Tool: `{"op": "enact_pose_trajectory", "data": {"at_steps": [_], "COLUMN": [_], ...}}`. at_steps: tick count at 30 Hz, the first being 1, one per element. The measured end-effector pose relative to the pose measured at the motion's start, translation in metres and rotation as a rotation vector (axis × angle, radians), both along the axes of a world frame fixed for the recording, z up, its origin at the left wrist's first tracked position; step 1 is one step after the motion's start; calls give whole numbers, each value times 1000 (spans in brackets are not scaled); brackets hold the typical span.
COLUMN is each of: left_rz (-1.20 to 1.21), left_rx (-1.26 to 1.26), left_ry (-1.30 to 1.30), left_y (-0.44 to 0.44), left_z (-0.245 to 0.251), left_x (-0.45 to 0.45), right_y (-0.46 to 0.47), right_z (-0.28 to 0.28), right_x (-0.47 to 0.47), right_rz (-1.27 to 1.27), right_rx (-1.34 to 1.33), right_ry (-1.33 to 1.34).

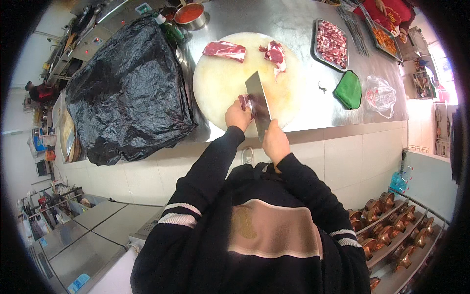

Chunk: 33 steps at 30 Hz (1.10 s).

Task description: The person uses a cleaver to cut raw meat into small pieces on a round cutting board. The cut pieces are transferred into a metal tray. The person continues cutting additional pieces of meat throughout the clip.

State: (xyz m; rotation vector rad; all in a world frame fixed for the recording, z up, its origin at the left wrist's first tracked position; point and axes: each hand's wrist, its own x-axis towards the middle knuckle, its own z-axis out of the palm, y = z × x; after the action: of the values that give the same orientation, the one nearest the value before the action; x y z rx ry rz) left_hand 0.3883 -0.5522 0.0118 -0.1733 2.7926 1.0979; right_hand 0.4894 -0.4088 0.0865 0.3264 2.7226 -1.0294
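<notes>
My right hand is closed around the handle of a broad-bladed cleaver, its blade pointing away from me over a round, pale cutting board. Just left of the blade, my left hand grips a small piece of raw red meat near the board's front edge. Two larger cuts lie farther back on the board: a long marbled slab of raw meat at the left and an irregular piece of raw meat with white fat at the right.
A black plastic sheet covers something bulky at left. Behind stand a pot of red sauce and a green bottle. Rightward are a tray of diced meat, metal skewers, a green cloth, a plastic bag and another person.
</notes>
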Motion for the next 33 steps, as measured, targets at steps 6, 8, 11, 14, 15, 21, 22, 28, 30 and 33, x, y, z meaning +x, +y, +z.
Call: {"op": "enact_pose_trajectory", "data": {"at_steps": [6,8,11,14,15,21,22,28,30,33], "left_rz": [-149,-179,21,16,4,-192,-152,15,41,57], "left_rx": [56,169,417,-260,-248,-175,-207,-26,73,-156], "left_ry": [1,-28,-84,347,399,89,128,-221,-270,315], "left_y": [-16,-27,-44,-48,-44,12,24,60,73,85], "left_z": [9,15,21,26,28,28,25,27,33,42], "left_x": [26,24,7,-15,-17,-22,-23,-41,-46,-44], "right_y": [1,36,78,113,123,167,175,242,267,300], "right_z": [-25,-21,-8,7,12,18,18,25,30,40], "right_x": [-59,-55,-37,-26,-23,-7,-4,-3,-11,-30], "right_rz": [16,-74,-353,-509,-534,-519,-554,-478,-436,-348], "right_rx": [33,-375,-862,-1152,-1235,-1164,-1154,-1126,-1105,-988], "right_ry": [208,90,-87,-107,-105,-93,-117,-144,-138,-162]}}
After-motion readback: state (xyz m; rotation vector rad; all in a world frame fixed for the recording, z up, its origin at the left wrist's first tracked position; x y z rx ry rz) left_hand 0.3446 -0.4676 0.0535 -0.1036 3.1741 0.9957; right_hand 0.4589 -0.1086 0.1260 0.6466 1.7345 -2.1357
